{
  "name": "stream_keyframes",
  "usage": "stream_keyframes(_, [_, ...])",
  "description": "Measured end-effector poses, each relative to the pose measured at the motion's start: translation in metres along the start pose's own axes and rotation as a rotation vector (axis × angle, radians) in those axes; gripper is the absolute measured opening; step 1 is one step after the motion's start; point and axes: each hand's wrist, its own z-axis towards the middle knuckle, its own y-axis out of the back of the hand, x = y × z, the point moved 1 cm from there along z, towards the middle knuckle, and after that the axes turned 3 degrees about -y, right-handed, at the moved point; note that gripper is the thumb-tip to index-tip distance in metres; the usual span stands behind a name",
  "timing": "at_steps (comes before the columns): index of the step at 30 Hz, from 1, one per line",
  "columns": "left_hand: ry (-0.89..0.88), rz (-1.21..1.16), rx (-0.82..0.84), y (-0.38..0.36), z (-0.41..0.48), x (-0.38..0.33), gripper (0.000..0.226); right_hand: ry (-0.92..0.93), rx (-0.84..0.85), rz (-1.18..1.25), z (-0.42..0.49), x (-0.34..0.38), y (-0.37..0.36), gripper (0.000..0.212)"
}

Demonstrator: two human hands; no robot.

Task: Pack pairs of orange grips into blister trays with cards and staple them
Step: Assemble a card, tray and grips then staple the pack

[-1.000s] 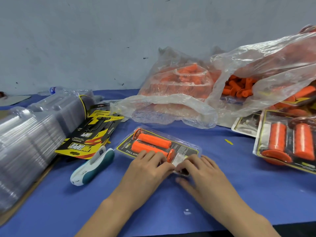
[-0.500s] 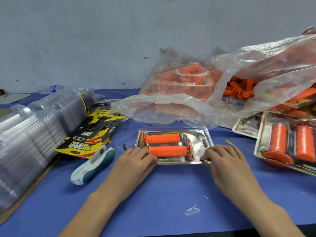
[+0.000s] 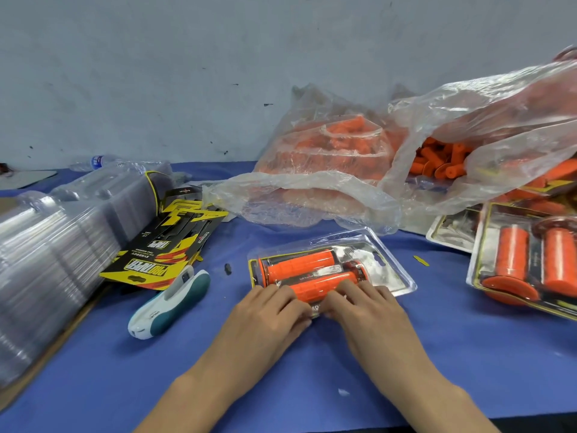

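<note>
A clear blister tray point(image 3: 384, 270) with a printed card inside lies on the blue table point(image 3: 468, 354) in front of me, turned slightly. Two orange grips point(image 3: 298, 266) lie side by side in it. My left hand point(image 3: 268, 317) rests with straight fingers on the tray's near left edge. My right hand point(image 3: 368, 310) lies right beside it, fingers pressing on the near grip point(image 3: 318, 288) and the tray's front edge. The hands hide that front edge. A white and teal stapler point(image 3: 170, 303) lies to the left, apart from both hands.
Yellow and black cards point(image 3: 165, 248) lie fanned behind the stapler. A long stack of clear trays point(image 3: 46, 260) fills the left side. Two plastic bags of loose orange grips point(image 3: 327, 170) point(image 3: 443, 160) sit at the back. Packed trays point(image 3: 527, 264) pile at the right.
The tray has turned on the table, its right end swinging away from me. Both hands have come together from its ends to the middle of its near edge.
</note>
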Motion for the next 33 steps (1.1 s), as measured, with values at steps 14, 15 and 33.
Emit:
stream_keyframes(14, [-0.086, 0.032, -0.07, 0.01, -0.002, 0.002, 0.014, 0.015, 0.031, 0.086, -0.001, 0.003, 0.009, 0.02])
stream_keyframes(15, [-0.106, 0.025, -0.075, 0.01, -0.002, 0.0, 0.014, 0.029, 0.049, 0.101, -0.001, 0.007, 0.008, 0.021])
stream_keyframes(33, [0.019, -0.089, -0.014, 0.013, -0.013, 0.032, 0.019, 0.056, 0.182, 0.377, -0.005, -0.026, 0.017, 0.018])
